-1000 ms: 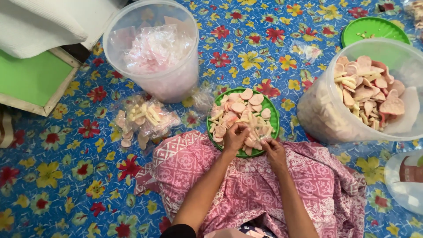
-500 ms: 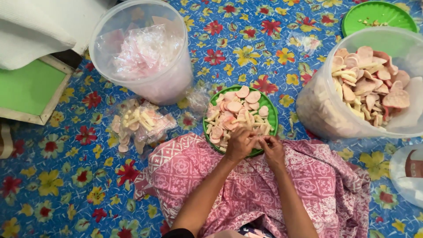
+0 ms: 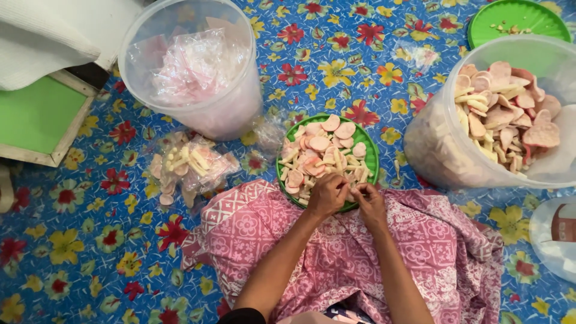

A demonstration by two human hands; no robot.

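Head view: hands point(image 3: 348, 201) closer together over plate point(image 3: 371, 157) than before

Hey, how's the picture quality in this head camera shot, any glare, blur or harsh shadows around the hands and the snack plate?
Head view: soft, even light with only faint shadows under the left hand and right hand; the green plate of crackers is sharp; mild glare on the clear tub wall and on the plastic bags; straight edges bend slightly toward the frame corners.
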